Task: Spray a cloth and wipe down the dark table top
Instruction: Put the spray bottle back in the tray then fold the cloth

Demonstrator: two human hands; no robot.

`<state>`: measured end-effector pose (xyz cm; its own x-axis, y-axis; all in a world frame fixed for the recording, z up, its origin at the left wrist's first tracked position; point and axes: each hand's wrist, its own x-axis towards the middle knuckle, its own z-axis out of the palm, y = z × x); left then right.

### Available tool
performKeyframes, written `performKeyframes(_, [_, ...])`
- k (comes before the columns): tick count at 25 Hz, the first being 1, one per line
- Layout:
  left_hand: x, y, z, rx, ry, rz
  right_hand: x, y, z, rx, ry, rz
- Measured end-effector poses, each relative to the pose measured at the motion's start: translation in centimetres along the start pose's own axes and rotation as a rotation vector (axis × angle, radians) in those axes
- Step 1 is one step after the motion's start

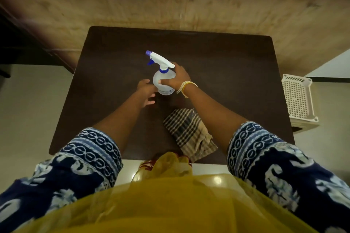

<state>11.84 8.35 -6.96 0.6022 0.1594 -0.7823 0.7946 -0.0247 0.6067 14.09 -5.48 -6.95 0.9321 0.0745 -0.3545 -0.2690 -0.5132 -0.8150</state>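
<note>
A clear spray bottle [162, 79] with a white and blue trigger head stands upright near the middle of the dark table top [227, 73]. My right hand [178, 78] is wrapped around the bottle's right side, thumb across its front. My left hand [146, 91] hovers just left of the bottle's base with its fingers spread, close to the bottle. A checked brown and beige cloth [189, 132] lies crumpled on the table near the front edge, below my right forearm and untouched by either hand.
A white perforated plastic basket [299, 100] stands on the floor beside the table's right edge. A tan wall runs behind the table. Pale floor lies to the left and right. My yellow scarf hangs over the front edge.
</note>
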Motion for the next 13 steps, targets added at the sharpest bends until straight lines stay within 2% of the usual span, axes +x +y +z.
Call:
performKeyframes(3, [1.3,0.7,0.0,0.076,-0.054,0.003,1.0,-1.0,0.8,0.043,-0.014,0.012])
performKeyframes(8, [1.7,1.1,1.1,0.102,-0.028,0.012,1.4,0.1,0.3,0.075,-0.031,0.025])
performKeyframes(13, [-0.3,1.5,5.2,0.152,-0.068,0.103,-0.3,2.5,-4.3,0.176,0.152,0.006])
